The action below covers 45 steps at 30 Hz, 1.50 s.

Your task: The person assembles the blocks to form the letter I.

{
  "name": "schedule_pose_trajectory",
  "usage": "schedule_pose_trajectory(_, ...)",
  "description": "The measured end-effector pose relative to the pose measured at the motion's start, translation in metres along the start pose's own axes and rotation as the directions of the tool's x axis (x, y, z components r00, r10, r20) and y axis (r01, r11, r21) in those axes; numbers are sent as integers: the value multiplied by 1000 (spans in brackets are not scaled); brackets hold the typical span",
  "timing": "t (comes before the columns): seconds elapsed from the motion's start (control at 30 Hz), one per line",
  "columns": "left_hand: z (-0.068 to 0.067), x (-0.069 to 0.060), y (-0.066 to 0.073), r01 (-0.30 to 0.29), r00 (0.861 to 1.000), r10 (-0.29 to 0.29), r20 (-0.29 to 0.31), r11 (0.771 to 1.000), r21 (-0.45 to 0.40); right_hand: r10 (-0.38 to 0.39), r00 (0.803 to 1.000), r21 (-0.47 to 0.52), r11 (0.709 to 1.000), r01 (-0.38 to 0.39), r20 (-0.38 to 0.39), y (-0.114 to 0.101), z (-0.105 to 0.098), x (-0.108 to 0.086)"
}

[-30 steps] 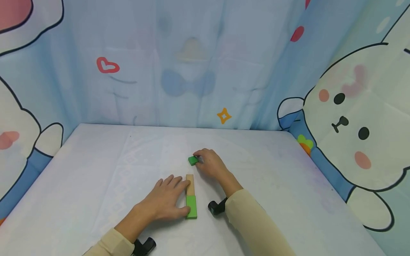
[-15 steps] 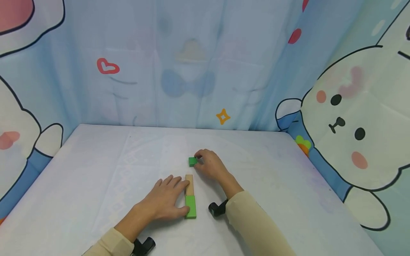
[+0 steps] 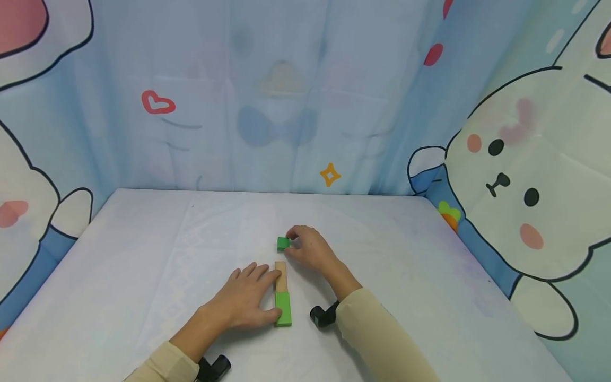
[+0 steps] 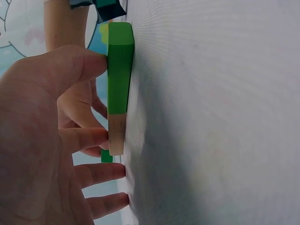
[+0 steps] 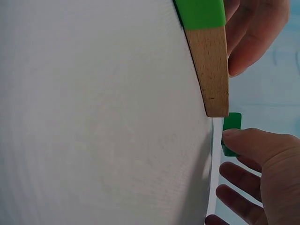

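A light green block [image 3: 283,309] and a bare wooden block [image 3: 281,277] lie end to end in one line on the white table. My left hand [image 3: 248,297] is spread beside them; in the left wrist view its thumb touches the green block [image 4: 120,70] and its index finger the wooden block [image 4: 116,133]. Farther from me, my right hand [image 3: 312,248] pinches a small dark green block [image 3: 282,244] between thumb and fingers. That small block is just beyond the wooden block's far end, apart from it. Part of it hides behind the thumb in the right wrist view.
White cloth covers the table [image 3: 191,223], whose far edge meets a light blue curtain [image 3: 200,58] printed with cartoon figures. A black wrist camera [image 3: 215,367] sits under the left sleeve, another black camera [image 3: 323,314] by the right wrist.
The small green block has turned slightly in my right hand, its edges now square with the row. My left hand and the two lying blocks stay in place; the head view shifted a little.
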State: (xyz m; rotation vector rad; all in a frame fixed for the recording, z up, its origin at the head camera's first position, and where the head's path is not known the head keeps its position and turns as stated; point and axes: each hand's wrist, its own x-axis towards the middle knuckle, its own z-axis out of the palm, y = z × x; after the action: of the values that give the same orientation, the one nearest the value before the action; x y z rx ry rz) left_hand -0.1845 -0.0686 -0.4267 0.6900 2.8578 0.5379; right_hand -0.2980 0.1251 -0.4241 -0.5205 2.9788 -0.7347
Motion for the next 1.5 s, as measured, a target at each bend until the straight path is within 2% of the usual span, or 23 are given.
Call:
schedule_pose_trajectory(0.43,1,1,-2,-8,1000,8,-11,1000,-1,-15,1000,-70,997,16,15,-3,5,1)
schedule_pose_trajectory(0.67,0,0,0,-11,1000,11,-11,1000,-1,-27,1000,-72,997,28,8,-3,5,-1)
schedule_pose_trajectory(0.97,1,0,0,-9,1000,8,-16,1000,-5,-8,1000,-78,997,8,5,-2,8,-1)
schedule_pose_trajectory(1.17,2,0,-1,-10,1000,10,-19,1000,-12,-30,1000,-67,997,30,3,0,7,-3)
schedule_pose_trajectory(1.5,1,0,-4,0,1000,-1,-17,999,-36,-40,999,24,999,41,-9,5,4,-14)
